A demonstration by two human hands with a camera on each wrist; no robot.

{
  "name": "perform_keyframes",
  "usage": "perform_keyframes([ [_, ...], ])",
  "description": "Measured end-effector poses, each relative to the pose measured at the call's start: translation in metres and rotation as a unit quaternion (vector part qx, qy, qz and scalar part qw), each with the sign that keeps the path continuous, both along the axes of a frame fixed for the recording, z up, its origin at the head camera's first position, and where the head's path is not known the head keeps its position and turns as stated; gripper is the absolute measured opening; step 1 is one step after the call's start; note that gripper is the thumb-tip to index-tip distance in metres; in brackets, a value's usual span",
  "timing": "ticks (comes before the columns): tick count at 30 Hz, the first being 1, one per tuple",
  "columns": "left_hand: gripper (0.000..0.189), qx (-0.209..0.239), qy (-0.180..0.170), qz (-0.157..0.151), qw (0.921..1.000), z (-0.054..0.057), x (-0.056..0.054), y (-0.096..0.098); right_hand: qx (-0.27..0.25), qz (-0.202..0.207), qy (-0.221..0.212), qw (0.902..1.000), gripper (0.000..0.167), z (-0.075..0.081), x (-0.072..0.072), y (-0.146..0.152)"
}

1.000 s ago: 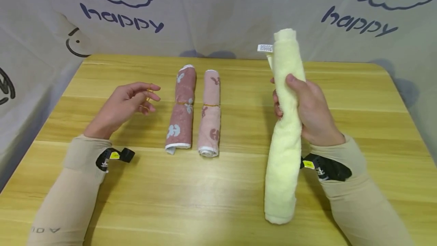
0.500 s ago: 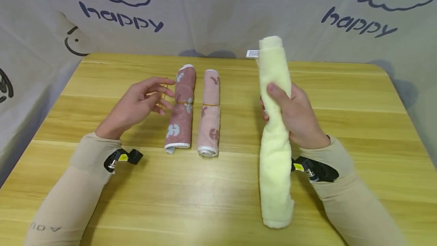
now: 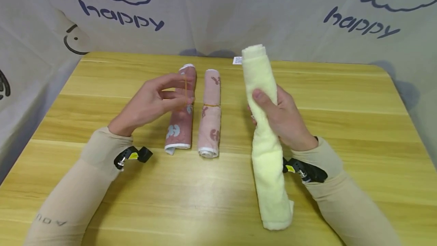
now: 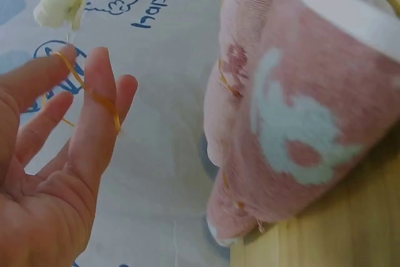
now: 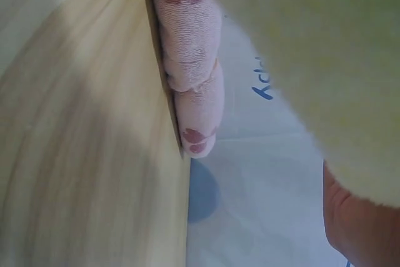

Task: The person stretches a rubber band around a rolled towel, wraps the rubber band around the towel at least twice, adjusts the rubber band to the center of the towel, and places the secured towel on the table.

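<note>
A rolled pale yellow towel (image 3: 268, 166) is held upright-slanted over the right part of the table by my right hand (image 3: 290, 120), thumb across its front and fingers behind. My left hand (image 3: 150, 100) has its fingers spread, with a thin orange rubber band (image 4: 103, 99) looped over them and stretched. That hand hovers in front of a rolled dark pink towel (image 3: 181, 130) and hides part of it. Beside it lies a rolled light pink towel (image 3: 209, 124), bound at its middle by another rubber band (image 3: 211, 105). In the right wrist view the yellow towel (image 5: 325, 48) fills the upper right.
All of this is over a wooden table (image 3: 205, 204). Behind its far edge hangs a pale cloth (image 3: 218, 14) with dark line drawings and writing. A small white label (image 3: 237, 60) sticks out from the yellow towel's upper end.
My right hand has carried the yellow towel left and tilted it slightly. My left hand has moved right, in front of the dark pink towel, with its fingers spreading the rubber band.
</note>
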State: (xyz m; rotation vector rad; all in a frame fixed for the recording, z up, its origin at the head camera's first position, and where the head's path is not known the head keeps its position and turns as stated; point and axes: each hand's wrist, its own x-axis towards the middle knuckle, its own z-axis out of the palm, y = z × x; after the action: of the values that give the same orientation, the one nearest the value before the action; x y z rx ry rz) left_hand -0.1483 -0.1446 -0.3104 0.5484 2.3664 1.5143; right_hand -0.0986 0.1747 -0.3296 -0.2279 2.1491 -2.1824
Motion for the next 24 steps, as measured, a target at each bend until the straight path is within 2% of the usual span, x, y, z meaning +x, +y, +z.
perform_keyframes([
  [4, 0.055, 0.027, 0.014, -0.027, 0.9992, 0.004, -0.002, 0.008, 0.013, 0.009, 0.005, 0.9999, 0.024, -0.002, -0.001, -0.004],
  [8, 0.063, 0.059, 0.012, -0.048, 0.997, 0.008, -0.002, 0.015, 0.025, 0.017, 0.016, 0.9994, 0.024, -0.003, -0.001, -0.008],
  [15, 0.072, 0.078, 0.037, -0.069, 0.9938, 0.021, -0.005, 0.025, 0.034, 0.031, 0.023, 0.9987, 0.026, -0.005, -0.003, -0.013],
  [24, 0.085, 0.09, 0.044, -0.089, 0.991, 0.038, -0.009, 0.04, 0.055, 0.056, 0.03, 0.9965, 0.028, -0.004, -0.001, -0.017],
])
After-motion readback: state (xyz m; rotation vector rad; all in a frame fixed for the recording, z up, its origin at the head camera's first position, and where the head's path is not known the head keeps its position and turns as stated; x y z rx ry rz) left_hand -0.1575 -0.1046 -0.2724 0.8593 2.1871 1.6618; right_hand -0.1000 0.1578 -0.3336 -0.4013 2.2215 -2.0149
